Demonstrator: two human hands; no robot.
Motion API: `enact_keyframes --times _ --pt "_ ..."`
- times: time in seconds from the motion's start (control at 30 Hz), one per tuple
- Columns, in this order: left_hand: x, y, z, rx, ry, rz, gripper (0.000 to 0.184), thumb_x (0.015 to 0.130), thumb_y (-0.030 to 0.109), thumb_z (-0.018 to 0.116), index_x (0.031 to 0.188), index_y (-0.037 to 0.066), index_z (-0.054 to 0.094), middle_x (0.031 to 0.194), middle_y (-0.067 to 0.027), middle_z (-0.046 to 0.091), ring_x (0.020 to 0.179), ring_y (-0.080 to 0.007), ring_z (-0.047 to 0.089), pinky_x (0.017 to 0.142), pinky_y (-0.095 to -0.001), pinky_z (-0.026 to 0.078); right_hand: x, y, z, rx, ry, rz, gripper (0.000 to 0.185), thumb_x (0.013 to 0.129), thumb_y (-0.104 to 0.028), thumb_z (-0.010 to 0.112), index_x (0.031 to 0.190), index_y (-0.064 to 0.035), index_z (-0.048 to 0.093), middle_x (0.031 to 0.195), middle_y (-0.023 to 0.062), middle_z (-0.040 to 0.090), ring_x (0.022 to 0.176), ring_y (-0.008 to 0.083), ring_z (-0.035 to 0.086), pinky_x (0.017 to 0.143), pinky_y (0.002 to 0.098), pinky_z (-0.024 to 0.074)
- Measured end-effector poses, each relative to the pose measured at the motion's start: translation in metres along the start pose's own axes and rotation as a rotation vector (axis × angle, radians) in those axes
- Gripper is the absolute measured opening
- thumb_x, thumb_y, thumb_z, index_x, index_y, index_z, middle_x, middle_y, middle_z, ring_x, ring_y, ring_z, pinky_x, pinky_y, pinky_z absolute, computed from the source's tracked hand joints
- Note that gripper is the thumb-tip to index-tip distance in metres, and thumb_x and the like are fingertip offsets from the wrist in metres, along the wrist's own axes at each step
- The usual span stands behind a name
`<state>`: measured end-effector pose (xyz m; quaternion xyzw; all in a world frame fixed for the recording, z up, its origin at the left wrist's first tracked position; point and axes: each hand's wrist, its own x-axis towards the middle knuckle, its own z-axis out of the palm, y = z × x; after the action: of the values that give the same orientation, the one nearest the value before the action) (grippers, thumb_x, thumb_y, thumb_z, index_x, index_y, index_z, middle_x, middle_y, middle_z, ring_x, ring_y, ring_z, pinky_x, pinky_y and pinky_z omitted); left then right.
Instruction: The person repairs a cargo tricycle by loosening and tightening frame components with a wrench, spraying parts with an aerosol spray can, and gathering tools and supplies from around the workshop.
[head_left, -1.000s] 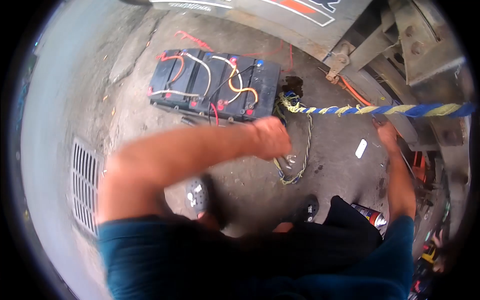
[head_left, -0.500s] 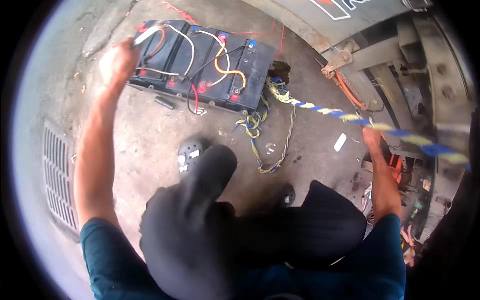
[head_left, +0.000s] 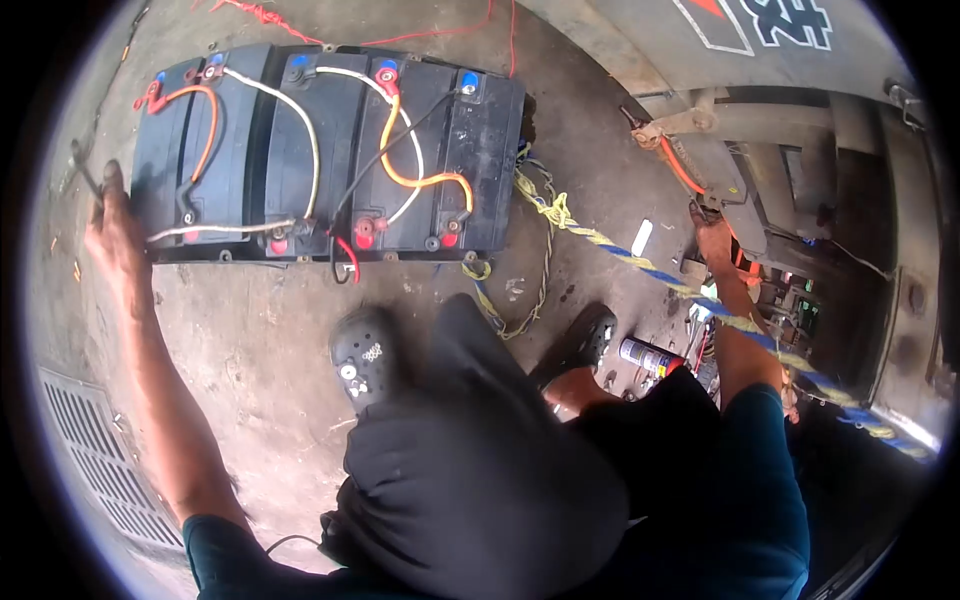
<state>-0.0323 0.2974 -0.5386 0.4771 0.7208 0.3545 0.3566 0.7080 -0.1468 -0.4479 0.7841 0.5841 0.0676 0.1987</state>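
Observation:
My left hand (head_left: 118, 232) is closed around a thin, dark metal tool, possibly a wrench (head_left: 86, 166), beside the left end of a row of black batteries (head_left: 310, 150). The batteries sit in a shallow tray and are linked by white, orange and black cables. A white cable (head_left: 220, 229) ends near my left fingers. My right hand (head_left: 712, 232) reaches forward to the lower end of a grey metal arm (head_left: 722, 180) on the machine, fingers curled there. What they grip is hard to make out. An orange hose (head_left: 682, 166) runs just above it.
A blue and yellow rope (head_left: 640, 262) stretches from the battery tray across to the machine, over my right forearm. A spray can (head_left: 650, 356) lies near my right shoe (head_left: 590, 340), with tools beyond it. A floor grate (head_left: 105, 450) lies at lower left.
My left hand has come down and left, from above the batteries to beside their left end, the tool still in it. The view has shifted; my right hand stays by the machine.

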Motion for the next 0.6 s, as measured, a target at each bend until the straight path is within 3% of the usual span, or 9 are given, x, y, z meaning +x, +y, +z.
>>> enact_keyframes --times 0.03,0.07,0.17,0.27,0.37,0.5,0.6 --pt "0.0 -0.001 -0.001 -0.049 -0.012 -0.005 0.051 0.086 0.051 0.063 0.076 0.001 0.06 0.064 0.0008 0.046 0.059 -0.0095 0.039 0.053 -0.0249 0.031 -0.001 -0.002 0.001 -0.014 0.041 -0.022 0.036 0.09 -0.014 0.05 0.125 -0.015 0.057 0.091 0.0216 0.065 0.086 0.0362 0.064 0.076 0.0429 0.0514" --pt "-0.004 -0.001 0.001 -0.062 0.066 -0.006 0.052 0.085 0.052 0.063 0.073 0.002 0.058 0.063 0.0004 0.044 0.059 -0.0098 0.038 0.053 -0.0253 0.031 -0.004 -0.005 0.002 0.066 0.033 0.102 0.034 0.09 -0.017 0.051 0.123 -0.012 0.059 0.089 0.0217 0.065 0.086 0.0377 0.064 0.077 0.0442 0.0508" --pt "0.007 -0.015 0.002 -0.005 0.049 -0.062 0.053 0.085 0.053 0.062 0.071 0.002 0.058 0.062 0.0017 0.042 0.057 -0.0096 0.036 0.051 -0.0261 0.029 -0.003 -0.024 -0.011 0.234 -0.006 0.489 0.036 0.09 -0.032 0.055 0.112 -0.0046 0.063 0.087 0.0243 0.065 0.088 0.0417 0.062 0.079 0.0475 0.0486" --pt "-0.006 0.005 0.005 -0.065 -0.023 -0.099 0.047 0.089 0.047 0.061 0.071 0.004 0.061 0.061 0.0042 0.041 0.055 -0.0065 0.033 0.049 -0.0249 0.025 0.002 -0.038 -0.023 0.264 -0.024 0.674 0.048 0.085 -0.045 0.058 0.094 0.0009 0.067 0.093 0.0271 0.065 0.093 0.0437 0.061 0.081 0.048 0.0477" --pt "-0.003 0.001 0.007 -0.096 -0.066 -0.128 0.048 0.093 0.041 0.059 0.096 -0.006 0.066 0.068 0.003 0.048 0.061 -0.0066 0.039 0.053 -0.0233 0.031 -0.002 -0.034 -0.023 0.221 -0.119 0.737 0.046 0.083 -0.042 0.06 0.094 0.0018 0.066 0.097 0.0265 0.064 0.096 0.0438 0.061 0.083 0.0486 0.0482" --pt "-0.008 -0.001 0.018 -0.096 -0.017 -0.012 0.05 0.092 0.044 0.06 0.095 -0.004 0.068 0.065 0.0045 0.047 0.058 -0.0051 0.036 0.05 -0.0235 0.027 -0.011 -0.026 -0.012 0.164 -0.049 0.663 0.04 0.082 -0.036 0.06 0.09 0.0021 0.067 0.094 0.0272 0.065 0.094 0.0441 0.062 0.083 0.05 0.0487" --pt "-0.005 -0.002 0.012 -0.048 -0.06 -0.027 0.054 0.092 0.044 0.059 0.106 -0.007 0.066 0.075 0.0008 0.056 0.064 -0.0062 0.042 0.055 -0.0219 0.033 -0.004 -0.047 -0.035 0.203 -0.13 0.743 0.035 0.08 -0.032 0.059 0.09 0.0013 0.068 0.094 0.0269 0.065 0.094 0.0441 0.062 0.084 0.0499 0.0486"
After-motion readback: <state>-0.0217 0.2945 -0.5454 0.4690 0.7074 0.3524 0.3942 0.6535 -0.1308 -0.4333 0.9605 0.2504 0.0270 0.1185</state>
